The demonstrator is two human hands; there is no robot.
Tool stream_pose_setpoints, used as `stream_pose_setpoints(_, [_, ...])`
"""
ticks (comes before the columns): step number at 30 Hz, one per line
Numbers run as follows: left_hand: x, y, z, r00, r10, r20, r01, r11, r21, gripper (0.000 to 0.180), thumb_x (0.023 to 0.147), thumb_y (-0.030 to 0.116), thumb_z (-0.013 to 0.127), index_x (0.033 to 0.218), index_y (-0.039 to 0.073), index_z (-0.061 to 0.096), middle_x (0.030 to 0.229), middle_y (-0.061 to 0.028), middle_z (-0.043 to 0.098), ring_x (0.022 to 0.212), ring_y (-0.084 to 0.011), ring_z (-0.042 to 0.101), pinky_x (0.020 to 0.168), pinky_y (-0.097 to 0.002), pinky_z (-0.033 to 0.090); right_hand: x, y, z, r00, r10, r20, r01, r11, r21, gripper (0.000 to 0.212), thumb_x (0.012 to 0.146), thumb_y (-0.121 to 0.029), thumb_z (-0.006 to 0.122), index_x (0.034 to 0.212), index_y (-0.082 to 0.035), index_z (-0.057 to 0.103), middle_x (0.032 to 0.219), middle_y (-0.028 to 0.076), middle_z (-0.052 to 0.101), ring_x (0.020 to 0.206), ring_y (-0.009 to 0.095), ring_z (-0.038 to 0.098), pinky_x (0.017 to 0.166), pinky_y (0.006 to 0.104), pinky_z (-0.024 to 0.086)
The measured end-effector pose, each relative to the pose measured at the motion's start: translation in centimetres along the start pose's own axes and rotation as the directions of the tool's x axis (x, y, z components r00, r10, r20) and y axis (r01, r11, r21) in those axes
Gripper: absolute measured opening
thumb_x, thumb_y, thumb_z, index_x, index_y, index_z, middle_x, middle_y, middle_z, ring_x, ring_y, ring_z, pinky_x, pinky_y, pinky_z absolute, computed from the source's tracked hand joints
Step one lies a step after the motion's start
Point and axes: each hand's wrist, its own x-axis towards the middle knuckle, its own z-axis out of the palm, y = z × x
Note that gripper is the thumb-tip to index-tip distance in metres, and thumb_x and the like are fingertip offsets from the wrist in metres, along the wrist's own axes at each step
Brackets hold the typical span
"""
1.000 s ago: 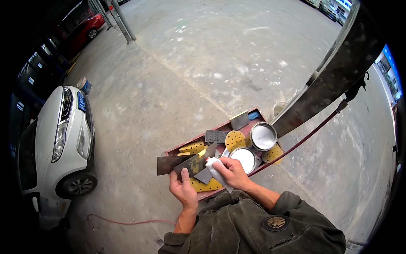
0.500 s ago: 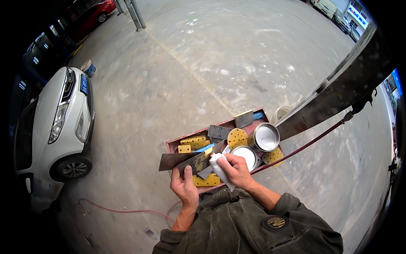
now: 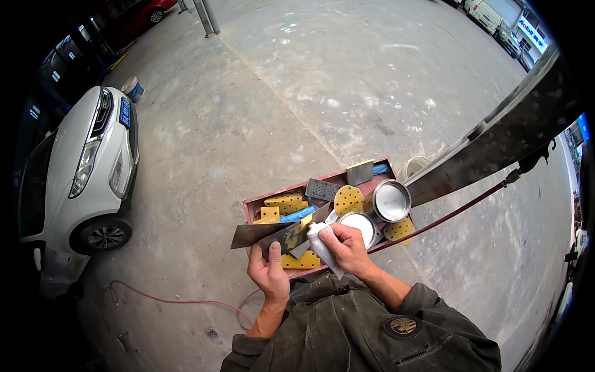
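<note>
My left hand is closed around flat metal putty spreaders, thumb on top. One dark blade points left. The other putty spreader slants up to the right and carries yellow smears. In my right hand is a crumpled white-silver squeeze tube, its mouth against the blade's upper right end beside a yellow dab of paste. Both hands are above a red tray. The fingers behind the blades are partly hidden.
Inside the tray are yellow perforated sanding blocks, a round yellow sanding disc, a grey perforated pad and two tins. A metal post and a dark red hose rise at right. A white car stands left.
Both hands keep nearly the same pose over the tray. More yellow paste shows by the tube's mouth. The whole view has shifted slightly.
</note>
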Motion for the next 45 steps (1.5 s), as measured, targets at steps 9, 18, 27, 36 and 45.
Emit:
stream_pose_setpoints(9, [-0.1, 0.2, 0.2, 1.0, 0.0, -0.007, 0.0, 1.0, 0.026, 0.016, 0.097, 0.01, 0.056, 0.107, -0.003, 0.058, 0.104, -0.0069, 0.064, 0.095, -0.0126, 0.059, 0.088, -0.0267, 0.045, -0.1, -0.7, 0.0, 1.0, 0.018, -0.005, -0.018, 1.0, 0.004, 0.027, 0.098, -0.021, 0.057, 0.09, 0.003, 0.066, 0.069, -0.001, 0.059, 0.065, 0.004, 0.048, 0.055, 0.0244, 0.04])
stream_pose_setpoints(18, [-0.2, 0.1, 0.0, 1.0, 0.01, 0.009, -0.01, 0.999, 0.036, 0.016, 0.098, 0.009, 0.056, 0.107, -0.003, 0.058, 0.104, -0.0064, 0.064, 0.096, -0.0124, 0.058, 0.089, -0.0265, 0.044, -0.2, -1.2, 0.0, 1.0, 0.02, -0.011, -0.02, 1.0, 0.011, 0.027, 0.098, -0.021, 0.058, 0.089, 0.002, 0.066, 0.069, 0.0, 0.059, 0.066, 0.005, 0.048, 0.056, 0.0254, 0.04])
stream_pose_setpoints(27, [-0.3, 0.0, 0.1, 1.0, 0.012, 0.014, -0.013, 0.999, 0.036, 0.016, 0.098, 0.009, 0.055, 0.108, -0.004, 0.057, 0.105, -0.0067, 0.063, 0.096, -0.0125, 0.058, 0.089, -0.0269, 0.044, -0.1, -1.1, 0.0, 1.0, 0.008, -0.023, -0.008, 1.0, 0.011, 0.025, 0.097, -0.019, 0.058, 0.086, 0.003, 0.065, 0.067, 0.0, 0.057, 0.065, 0.005, 0.047, 0.056, 0.0258, 0.039])
stream_pose_setpoints(36, [-0.3, 0.2, 0.4, 1.0, 0.007, 0.015, -0.007, 1.0, 0.027, 0.018, 0.098, 0.01, 0.056, 0.109, -0.004, 0.058, 0.105, -0.0075, 0.064, 0.096, -0.0132, 0.059, 0.089, -0.0272, 0.045, -0.1, -1.1, -0.1, 1.0, 0.02, -0.023, -0.019, 1.0, 0.02, 0.026, 0.097, -0.019, 0.058, 0.085, 0.002, 0.065, 0.066, -0.001, 0.056, 0.064, 0.005, 0.046, 0.055, 0.0257, 0.039])
stream_pose_setpoints(45, [-0.3, 0.2, 0.4, 1.0, 0.007, 0.016, -0.008, 0.999, 0.038, 0.018, 0.097, 0.01, 0.056, 0.108, -0.004, 0.058, 0.105, -0.0074, 0.064, 0.096, -0.0133, 0.059, 0.089, -0.0271, 0.045, -0.2, -0.8, -0.1, 0.999, 0.027, -0.025, -0.026, 0.999, 0.041, 0.027, 0.097, -0.02, 0.059, 0.085, 0.002, 0.065, 0.067, -0.002, 0.056, 0.064, 0.004, 0.046, 0.054, 0.0251, 0.038])
